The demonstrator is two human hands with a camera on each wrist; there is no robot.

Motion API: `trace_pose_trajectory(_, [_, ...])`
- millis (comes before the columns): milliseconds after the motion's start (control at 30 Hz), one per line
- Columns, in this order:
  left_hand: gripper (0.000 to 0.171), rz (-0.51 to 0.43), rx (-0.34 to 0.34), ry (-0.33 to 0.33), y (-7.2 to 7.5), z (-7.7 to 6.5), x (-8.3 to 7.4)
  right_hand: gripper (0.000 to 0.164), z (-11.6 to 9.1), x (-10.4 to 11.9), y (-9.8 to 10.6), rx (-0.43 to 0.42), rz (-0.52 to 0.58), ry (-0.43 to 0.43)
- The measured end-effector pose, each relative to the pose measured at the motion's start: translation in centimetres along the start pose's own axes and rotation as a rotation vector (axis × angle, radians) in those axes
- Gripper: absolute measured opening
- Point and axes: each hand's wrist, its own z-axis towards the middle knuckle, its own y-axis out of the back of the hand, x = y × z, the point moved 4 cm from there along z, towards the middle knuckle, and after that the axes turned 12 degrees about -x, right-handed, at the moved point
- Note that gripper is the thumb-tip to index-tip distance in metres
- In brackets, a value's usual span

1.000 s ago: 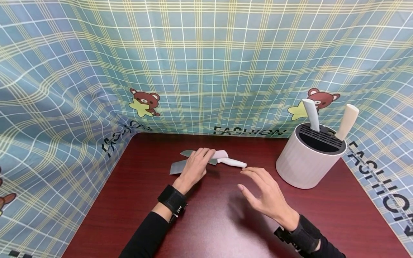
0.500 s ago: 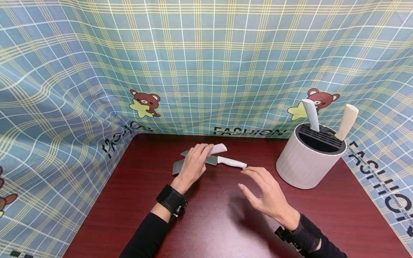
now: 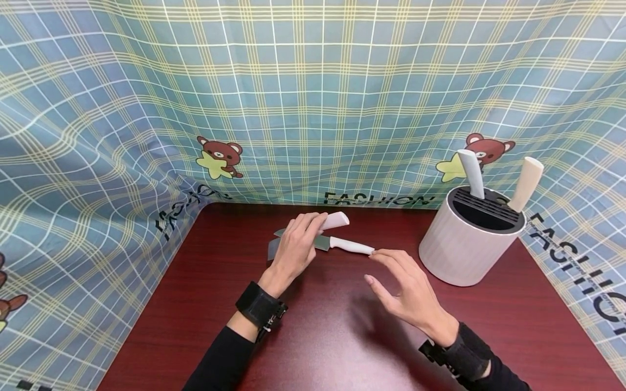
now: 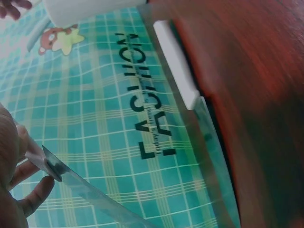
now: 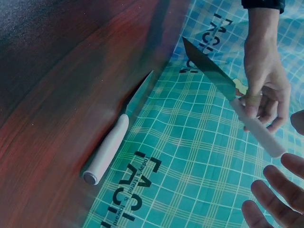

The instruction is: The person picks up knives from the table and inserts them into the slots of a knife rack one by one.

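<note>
My left hand (image 3: 295,244) grips the white handle (image 3: 336,220) of a cleaver, raised off the table. The cleaver's broad blade (image 3: 272,250) shows left of the hand in the head view; the right wrist view shows the blade (image 5: 211,69) tilted. Below it, a second kitchen knife with a white handle (image 3: 351,246) lies on the table, its blade (image 4: 216,154) plain in the left wrist view. My right hand (image 3: 411,290) hovers with spread, relaxed fingers near that handle's end and holds nothing. In the head view, my left hand partly hides both blades.
A white ribbed knife block (image 3: 464,252) with a black slotted top stands at the right. A grey handle (image 3: 471,174) and a cream handle (image 3: 527,183) stick out of it. Plaid cloth (image 3: 313,108) surrounds the dark red table (image 3: 313,342).
My left hand has lifted the cleaver from the table, its handle rising away from the other knife. My right hand has barely moved, shifting slightly right.
</note>
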Motion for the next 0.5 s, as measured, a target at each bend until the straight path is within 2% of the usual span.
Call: trace_pose_trajectory(500, [0.035,-0.090,-0.097,-0.018,1.4,1.1,-2.1,0.037,0.5,-0.2,0.5,-0.025,0.017,-0.003])
